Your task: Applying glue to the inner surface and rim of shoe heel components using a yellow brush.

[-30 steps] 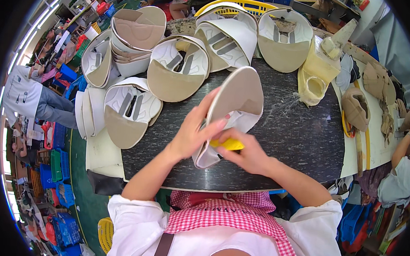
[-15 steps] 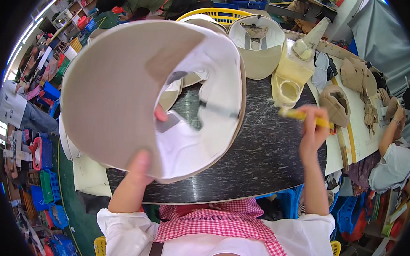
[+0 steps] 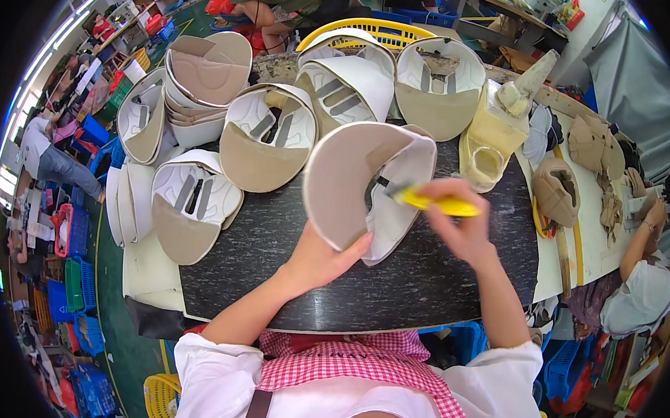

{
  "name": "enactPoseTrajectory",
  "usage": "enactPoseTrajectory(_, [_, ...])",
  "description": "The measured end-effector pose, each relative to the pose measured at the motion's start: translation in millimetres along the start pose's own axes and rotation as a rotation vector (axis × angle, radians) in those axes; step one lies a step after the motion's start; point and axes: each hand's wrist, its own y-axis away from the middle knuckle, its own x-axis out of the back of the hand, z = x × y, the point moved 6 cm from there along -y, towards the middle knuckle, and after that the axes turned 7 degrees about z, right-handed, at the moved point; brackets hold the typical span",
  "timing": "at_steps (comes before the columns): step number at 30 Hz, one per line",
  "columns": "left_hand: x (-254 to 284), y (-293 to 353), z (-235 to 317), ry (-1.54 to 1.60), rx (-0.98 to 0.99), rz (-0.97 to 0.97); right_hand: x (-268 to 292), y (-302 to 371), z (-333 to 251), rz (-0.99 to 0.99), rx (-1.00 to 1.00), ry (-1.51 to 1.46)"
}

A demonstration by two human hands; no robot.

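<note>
A beige piece with a white lining, which looks like a shoe upper [image 3: 340, 175], is held tilted above the black tabletop [image 3: 331, 298]. My left hand [image 3: 314, 260] grips its lower edge, the thumb lying on the beige face. In my right hand [image 3: 458, 222] is a yellow-handled brush [image 3: 455, 207]. Its blurred tip is at the white lining beside the opening; whether it touches, I cannot tell. Just beyond my right hand stands a crusted, cream-coloured glue container [image 3: 492, 130] with a round opening and a cone on top.
Similar uppers [image 3: 258, 164] with grey strips stand along the table's far and left sides, some in a stack [image 3: 206, 73]. Behind them is a yellow basket [image 3: 372, 33]. Beige shoe parts [image 3: 556, 190] lie on the side table at right, where another person's arm [image 3: 642, 241] reaches in.
The upper has moved away from the camera and to the right, baring the pieces behind it. My right hand has brought the brush leftward from the glue container to the lining.
</note>
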Motion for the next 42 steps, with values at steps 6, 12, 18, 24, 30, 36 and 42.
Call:
enactPoseTrajectory(6, [-8, -1, 2, -0.065, -0.018, -0.036, -24, -2, 39, -0.150, -0.270, 0.139])
enactPoseTrajectory(12, [-5, 22, 7, -0.016, 0.077, -0.098, -37, 45, 30, -0.134, -0.283, -0.065])
enactPoseTrajectory(18, [-8, 14, 13, -0.014, -0.042, -0.009, -9, 28, 26, 0.251, -0.244, -0.080])
enactPoseTrajectory(24, [0, 8, 8, 0.011, -0.095, 0.100, 20, 48, 17, 0.180, -0.166, 0.206])
enactPoseTrajectory(30, [7, 8, 2, 0.142, -0.170, 0.187, 112, -8, 51, 0.434, -0.104, 0.442])
enactPoseTrajectory(36, [9, 53, -39, 0.302, 0.239, 0.073, 106, 13, 55, 0.637, -0.316, 0.143])
enactPoseTrajectory(42, [27, 61, -42, 0.400, 0.327, 0.358, -31, -16, 7, 0.095, 0.096, 0.004])
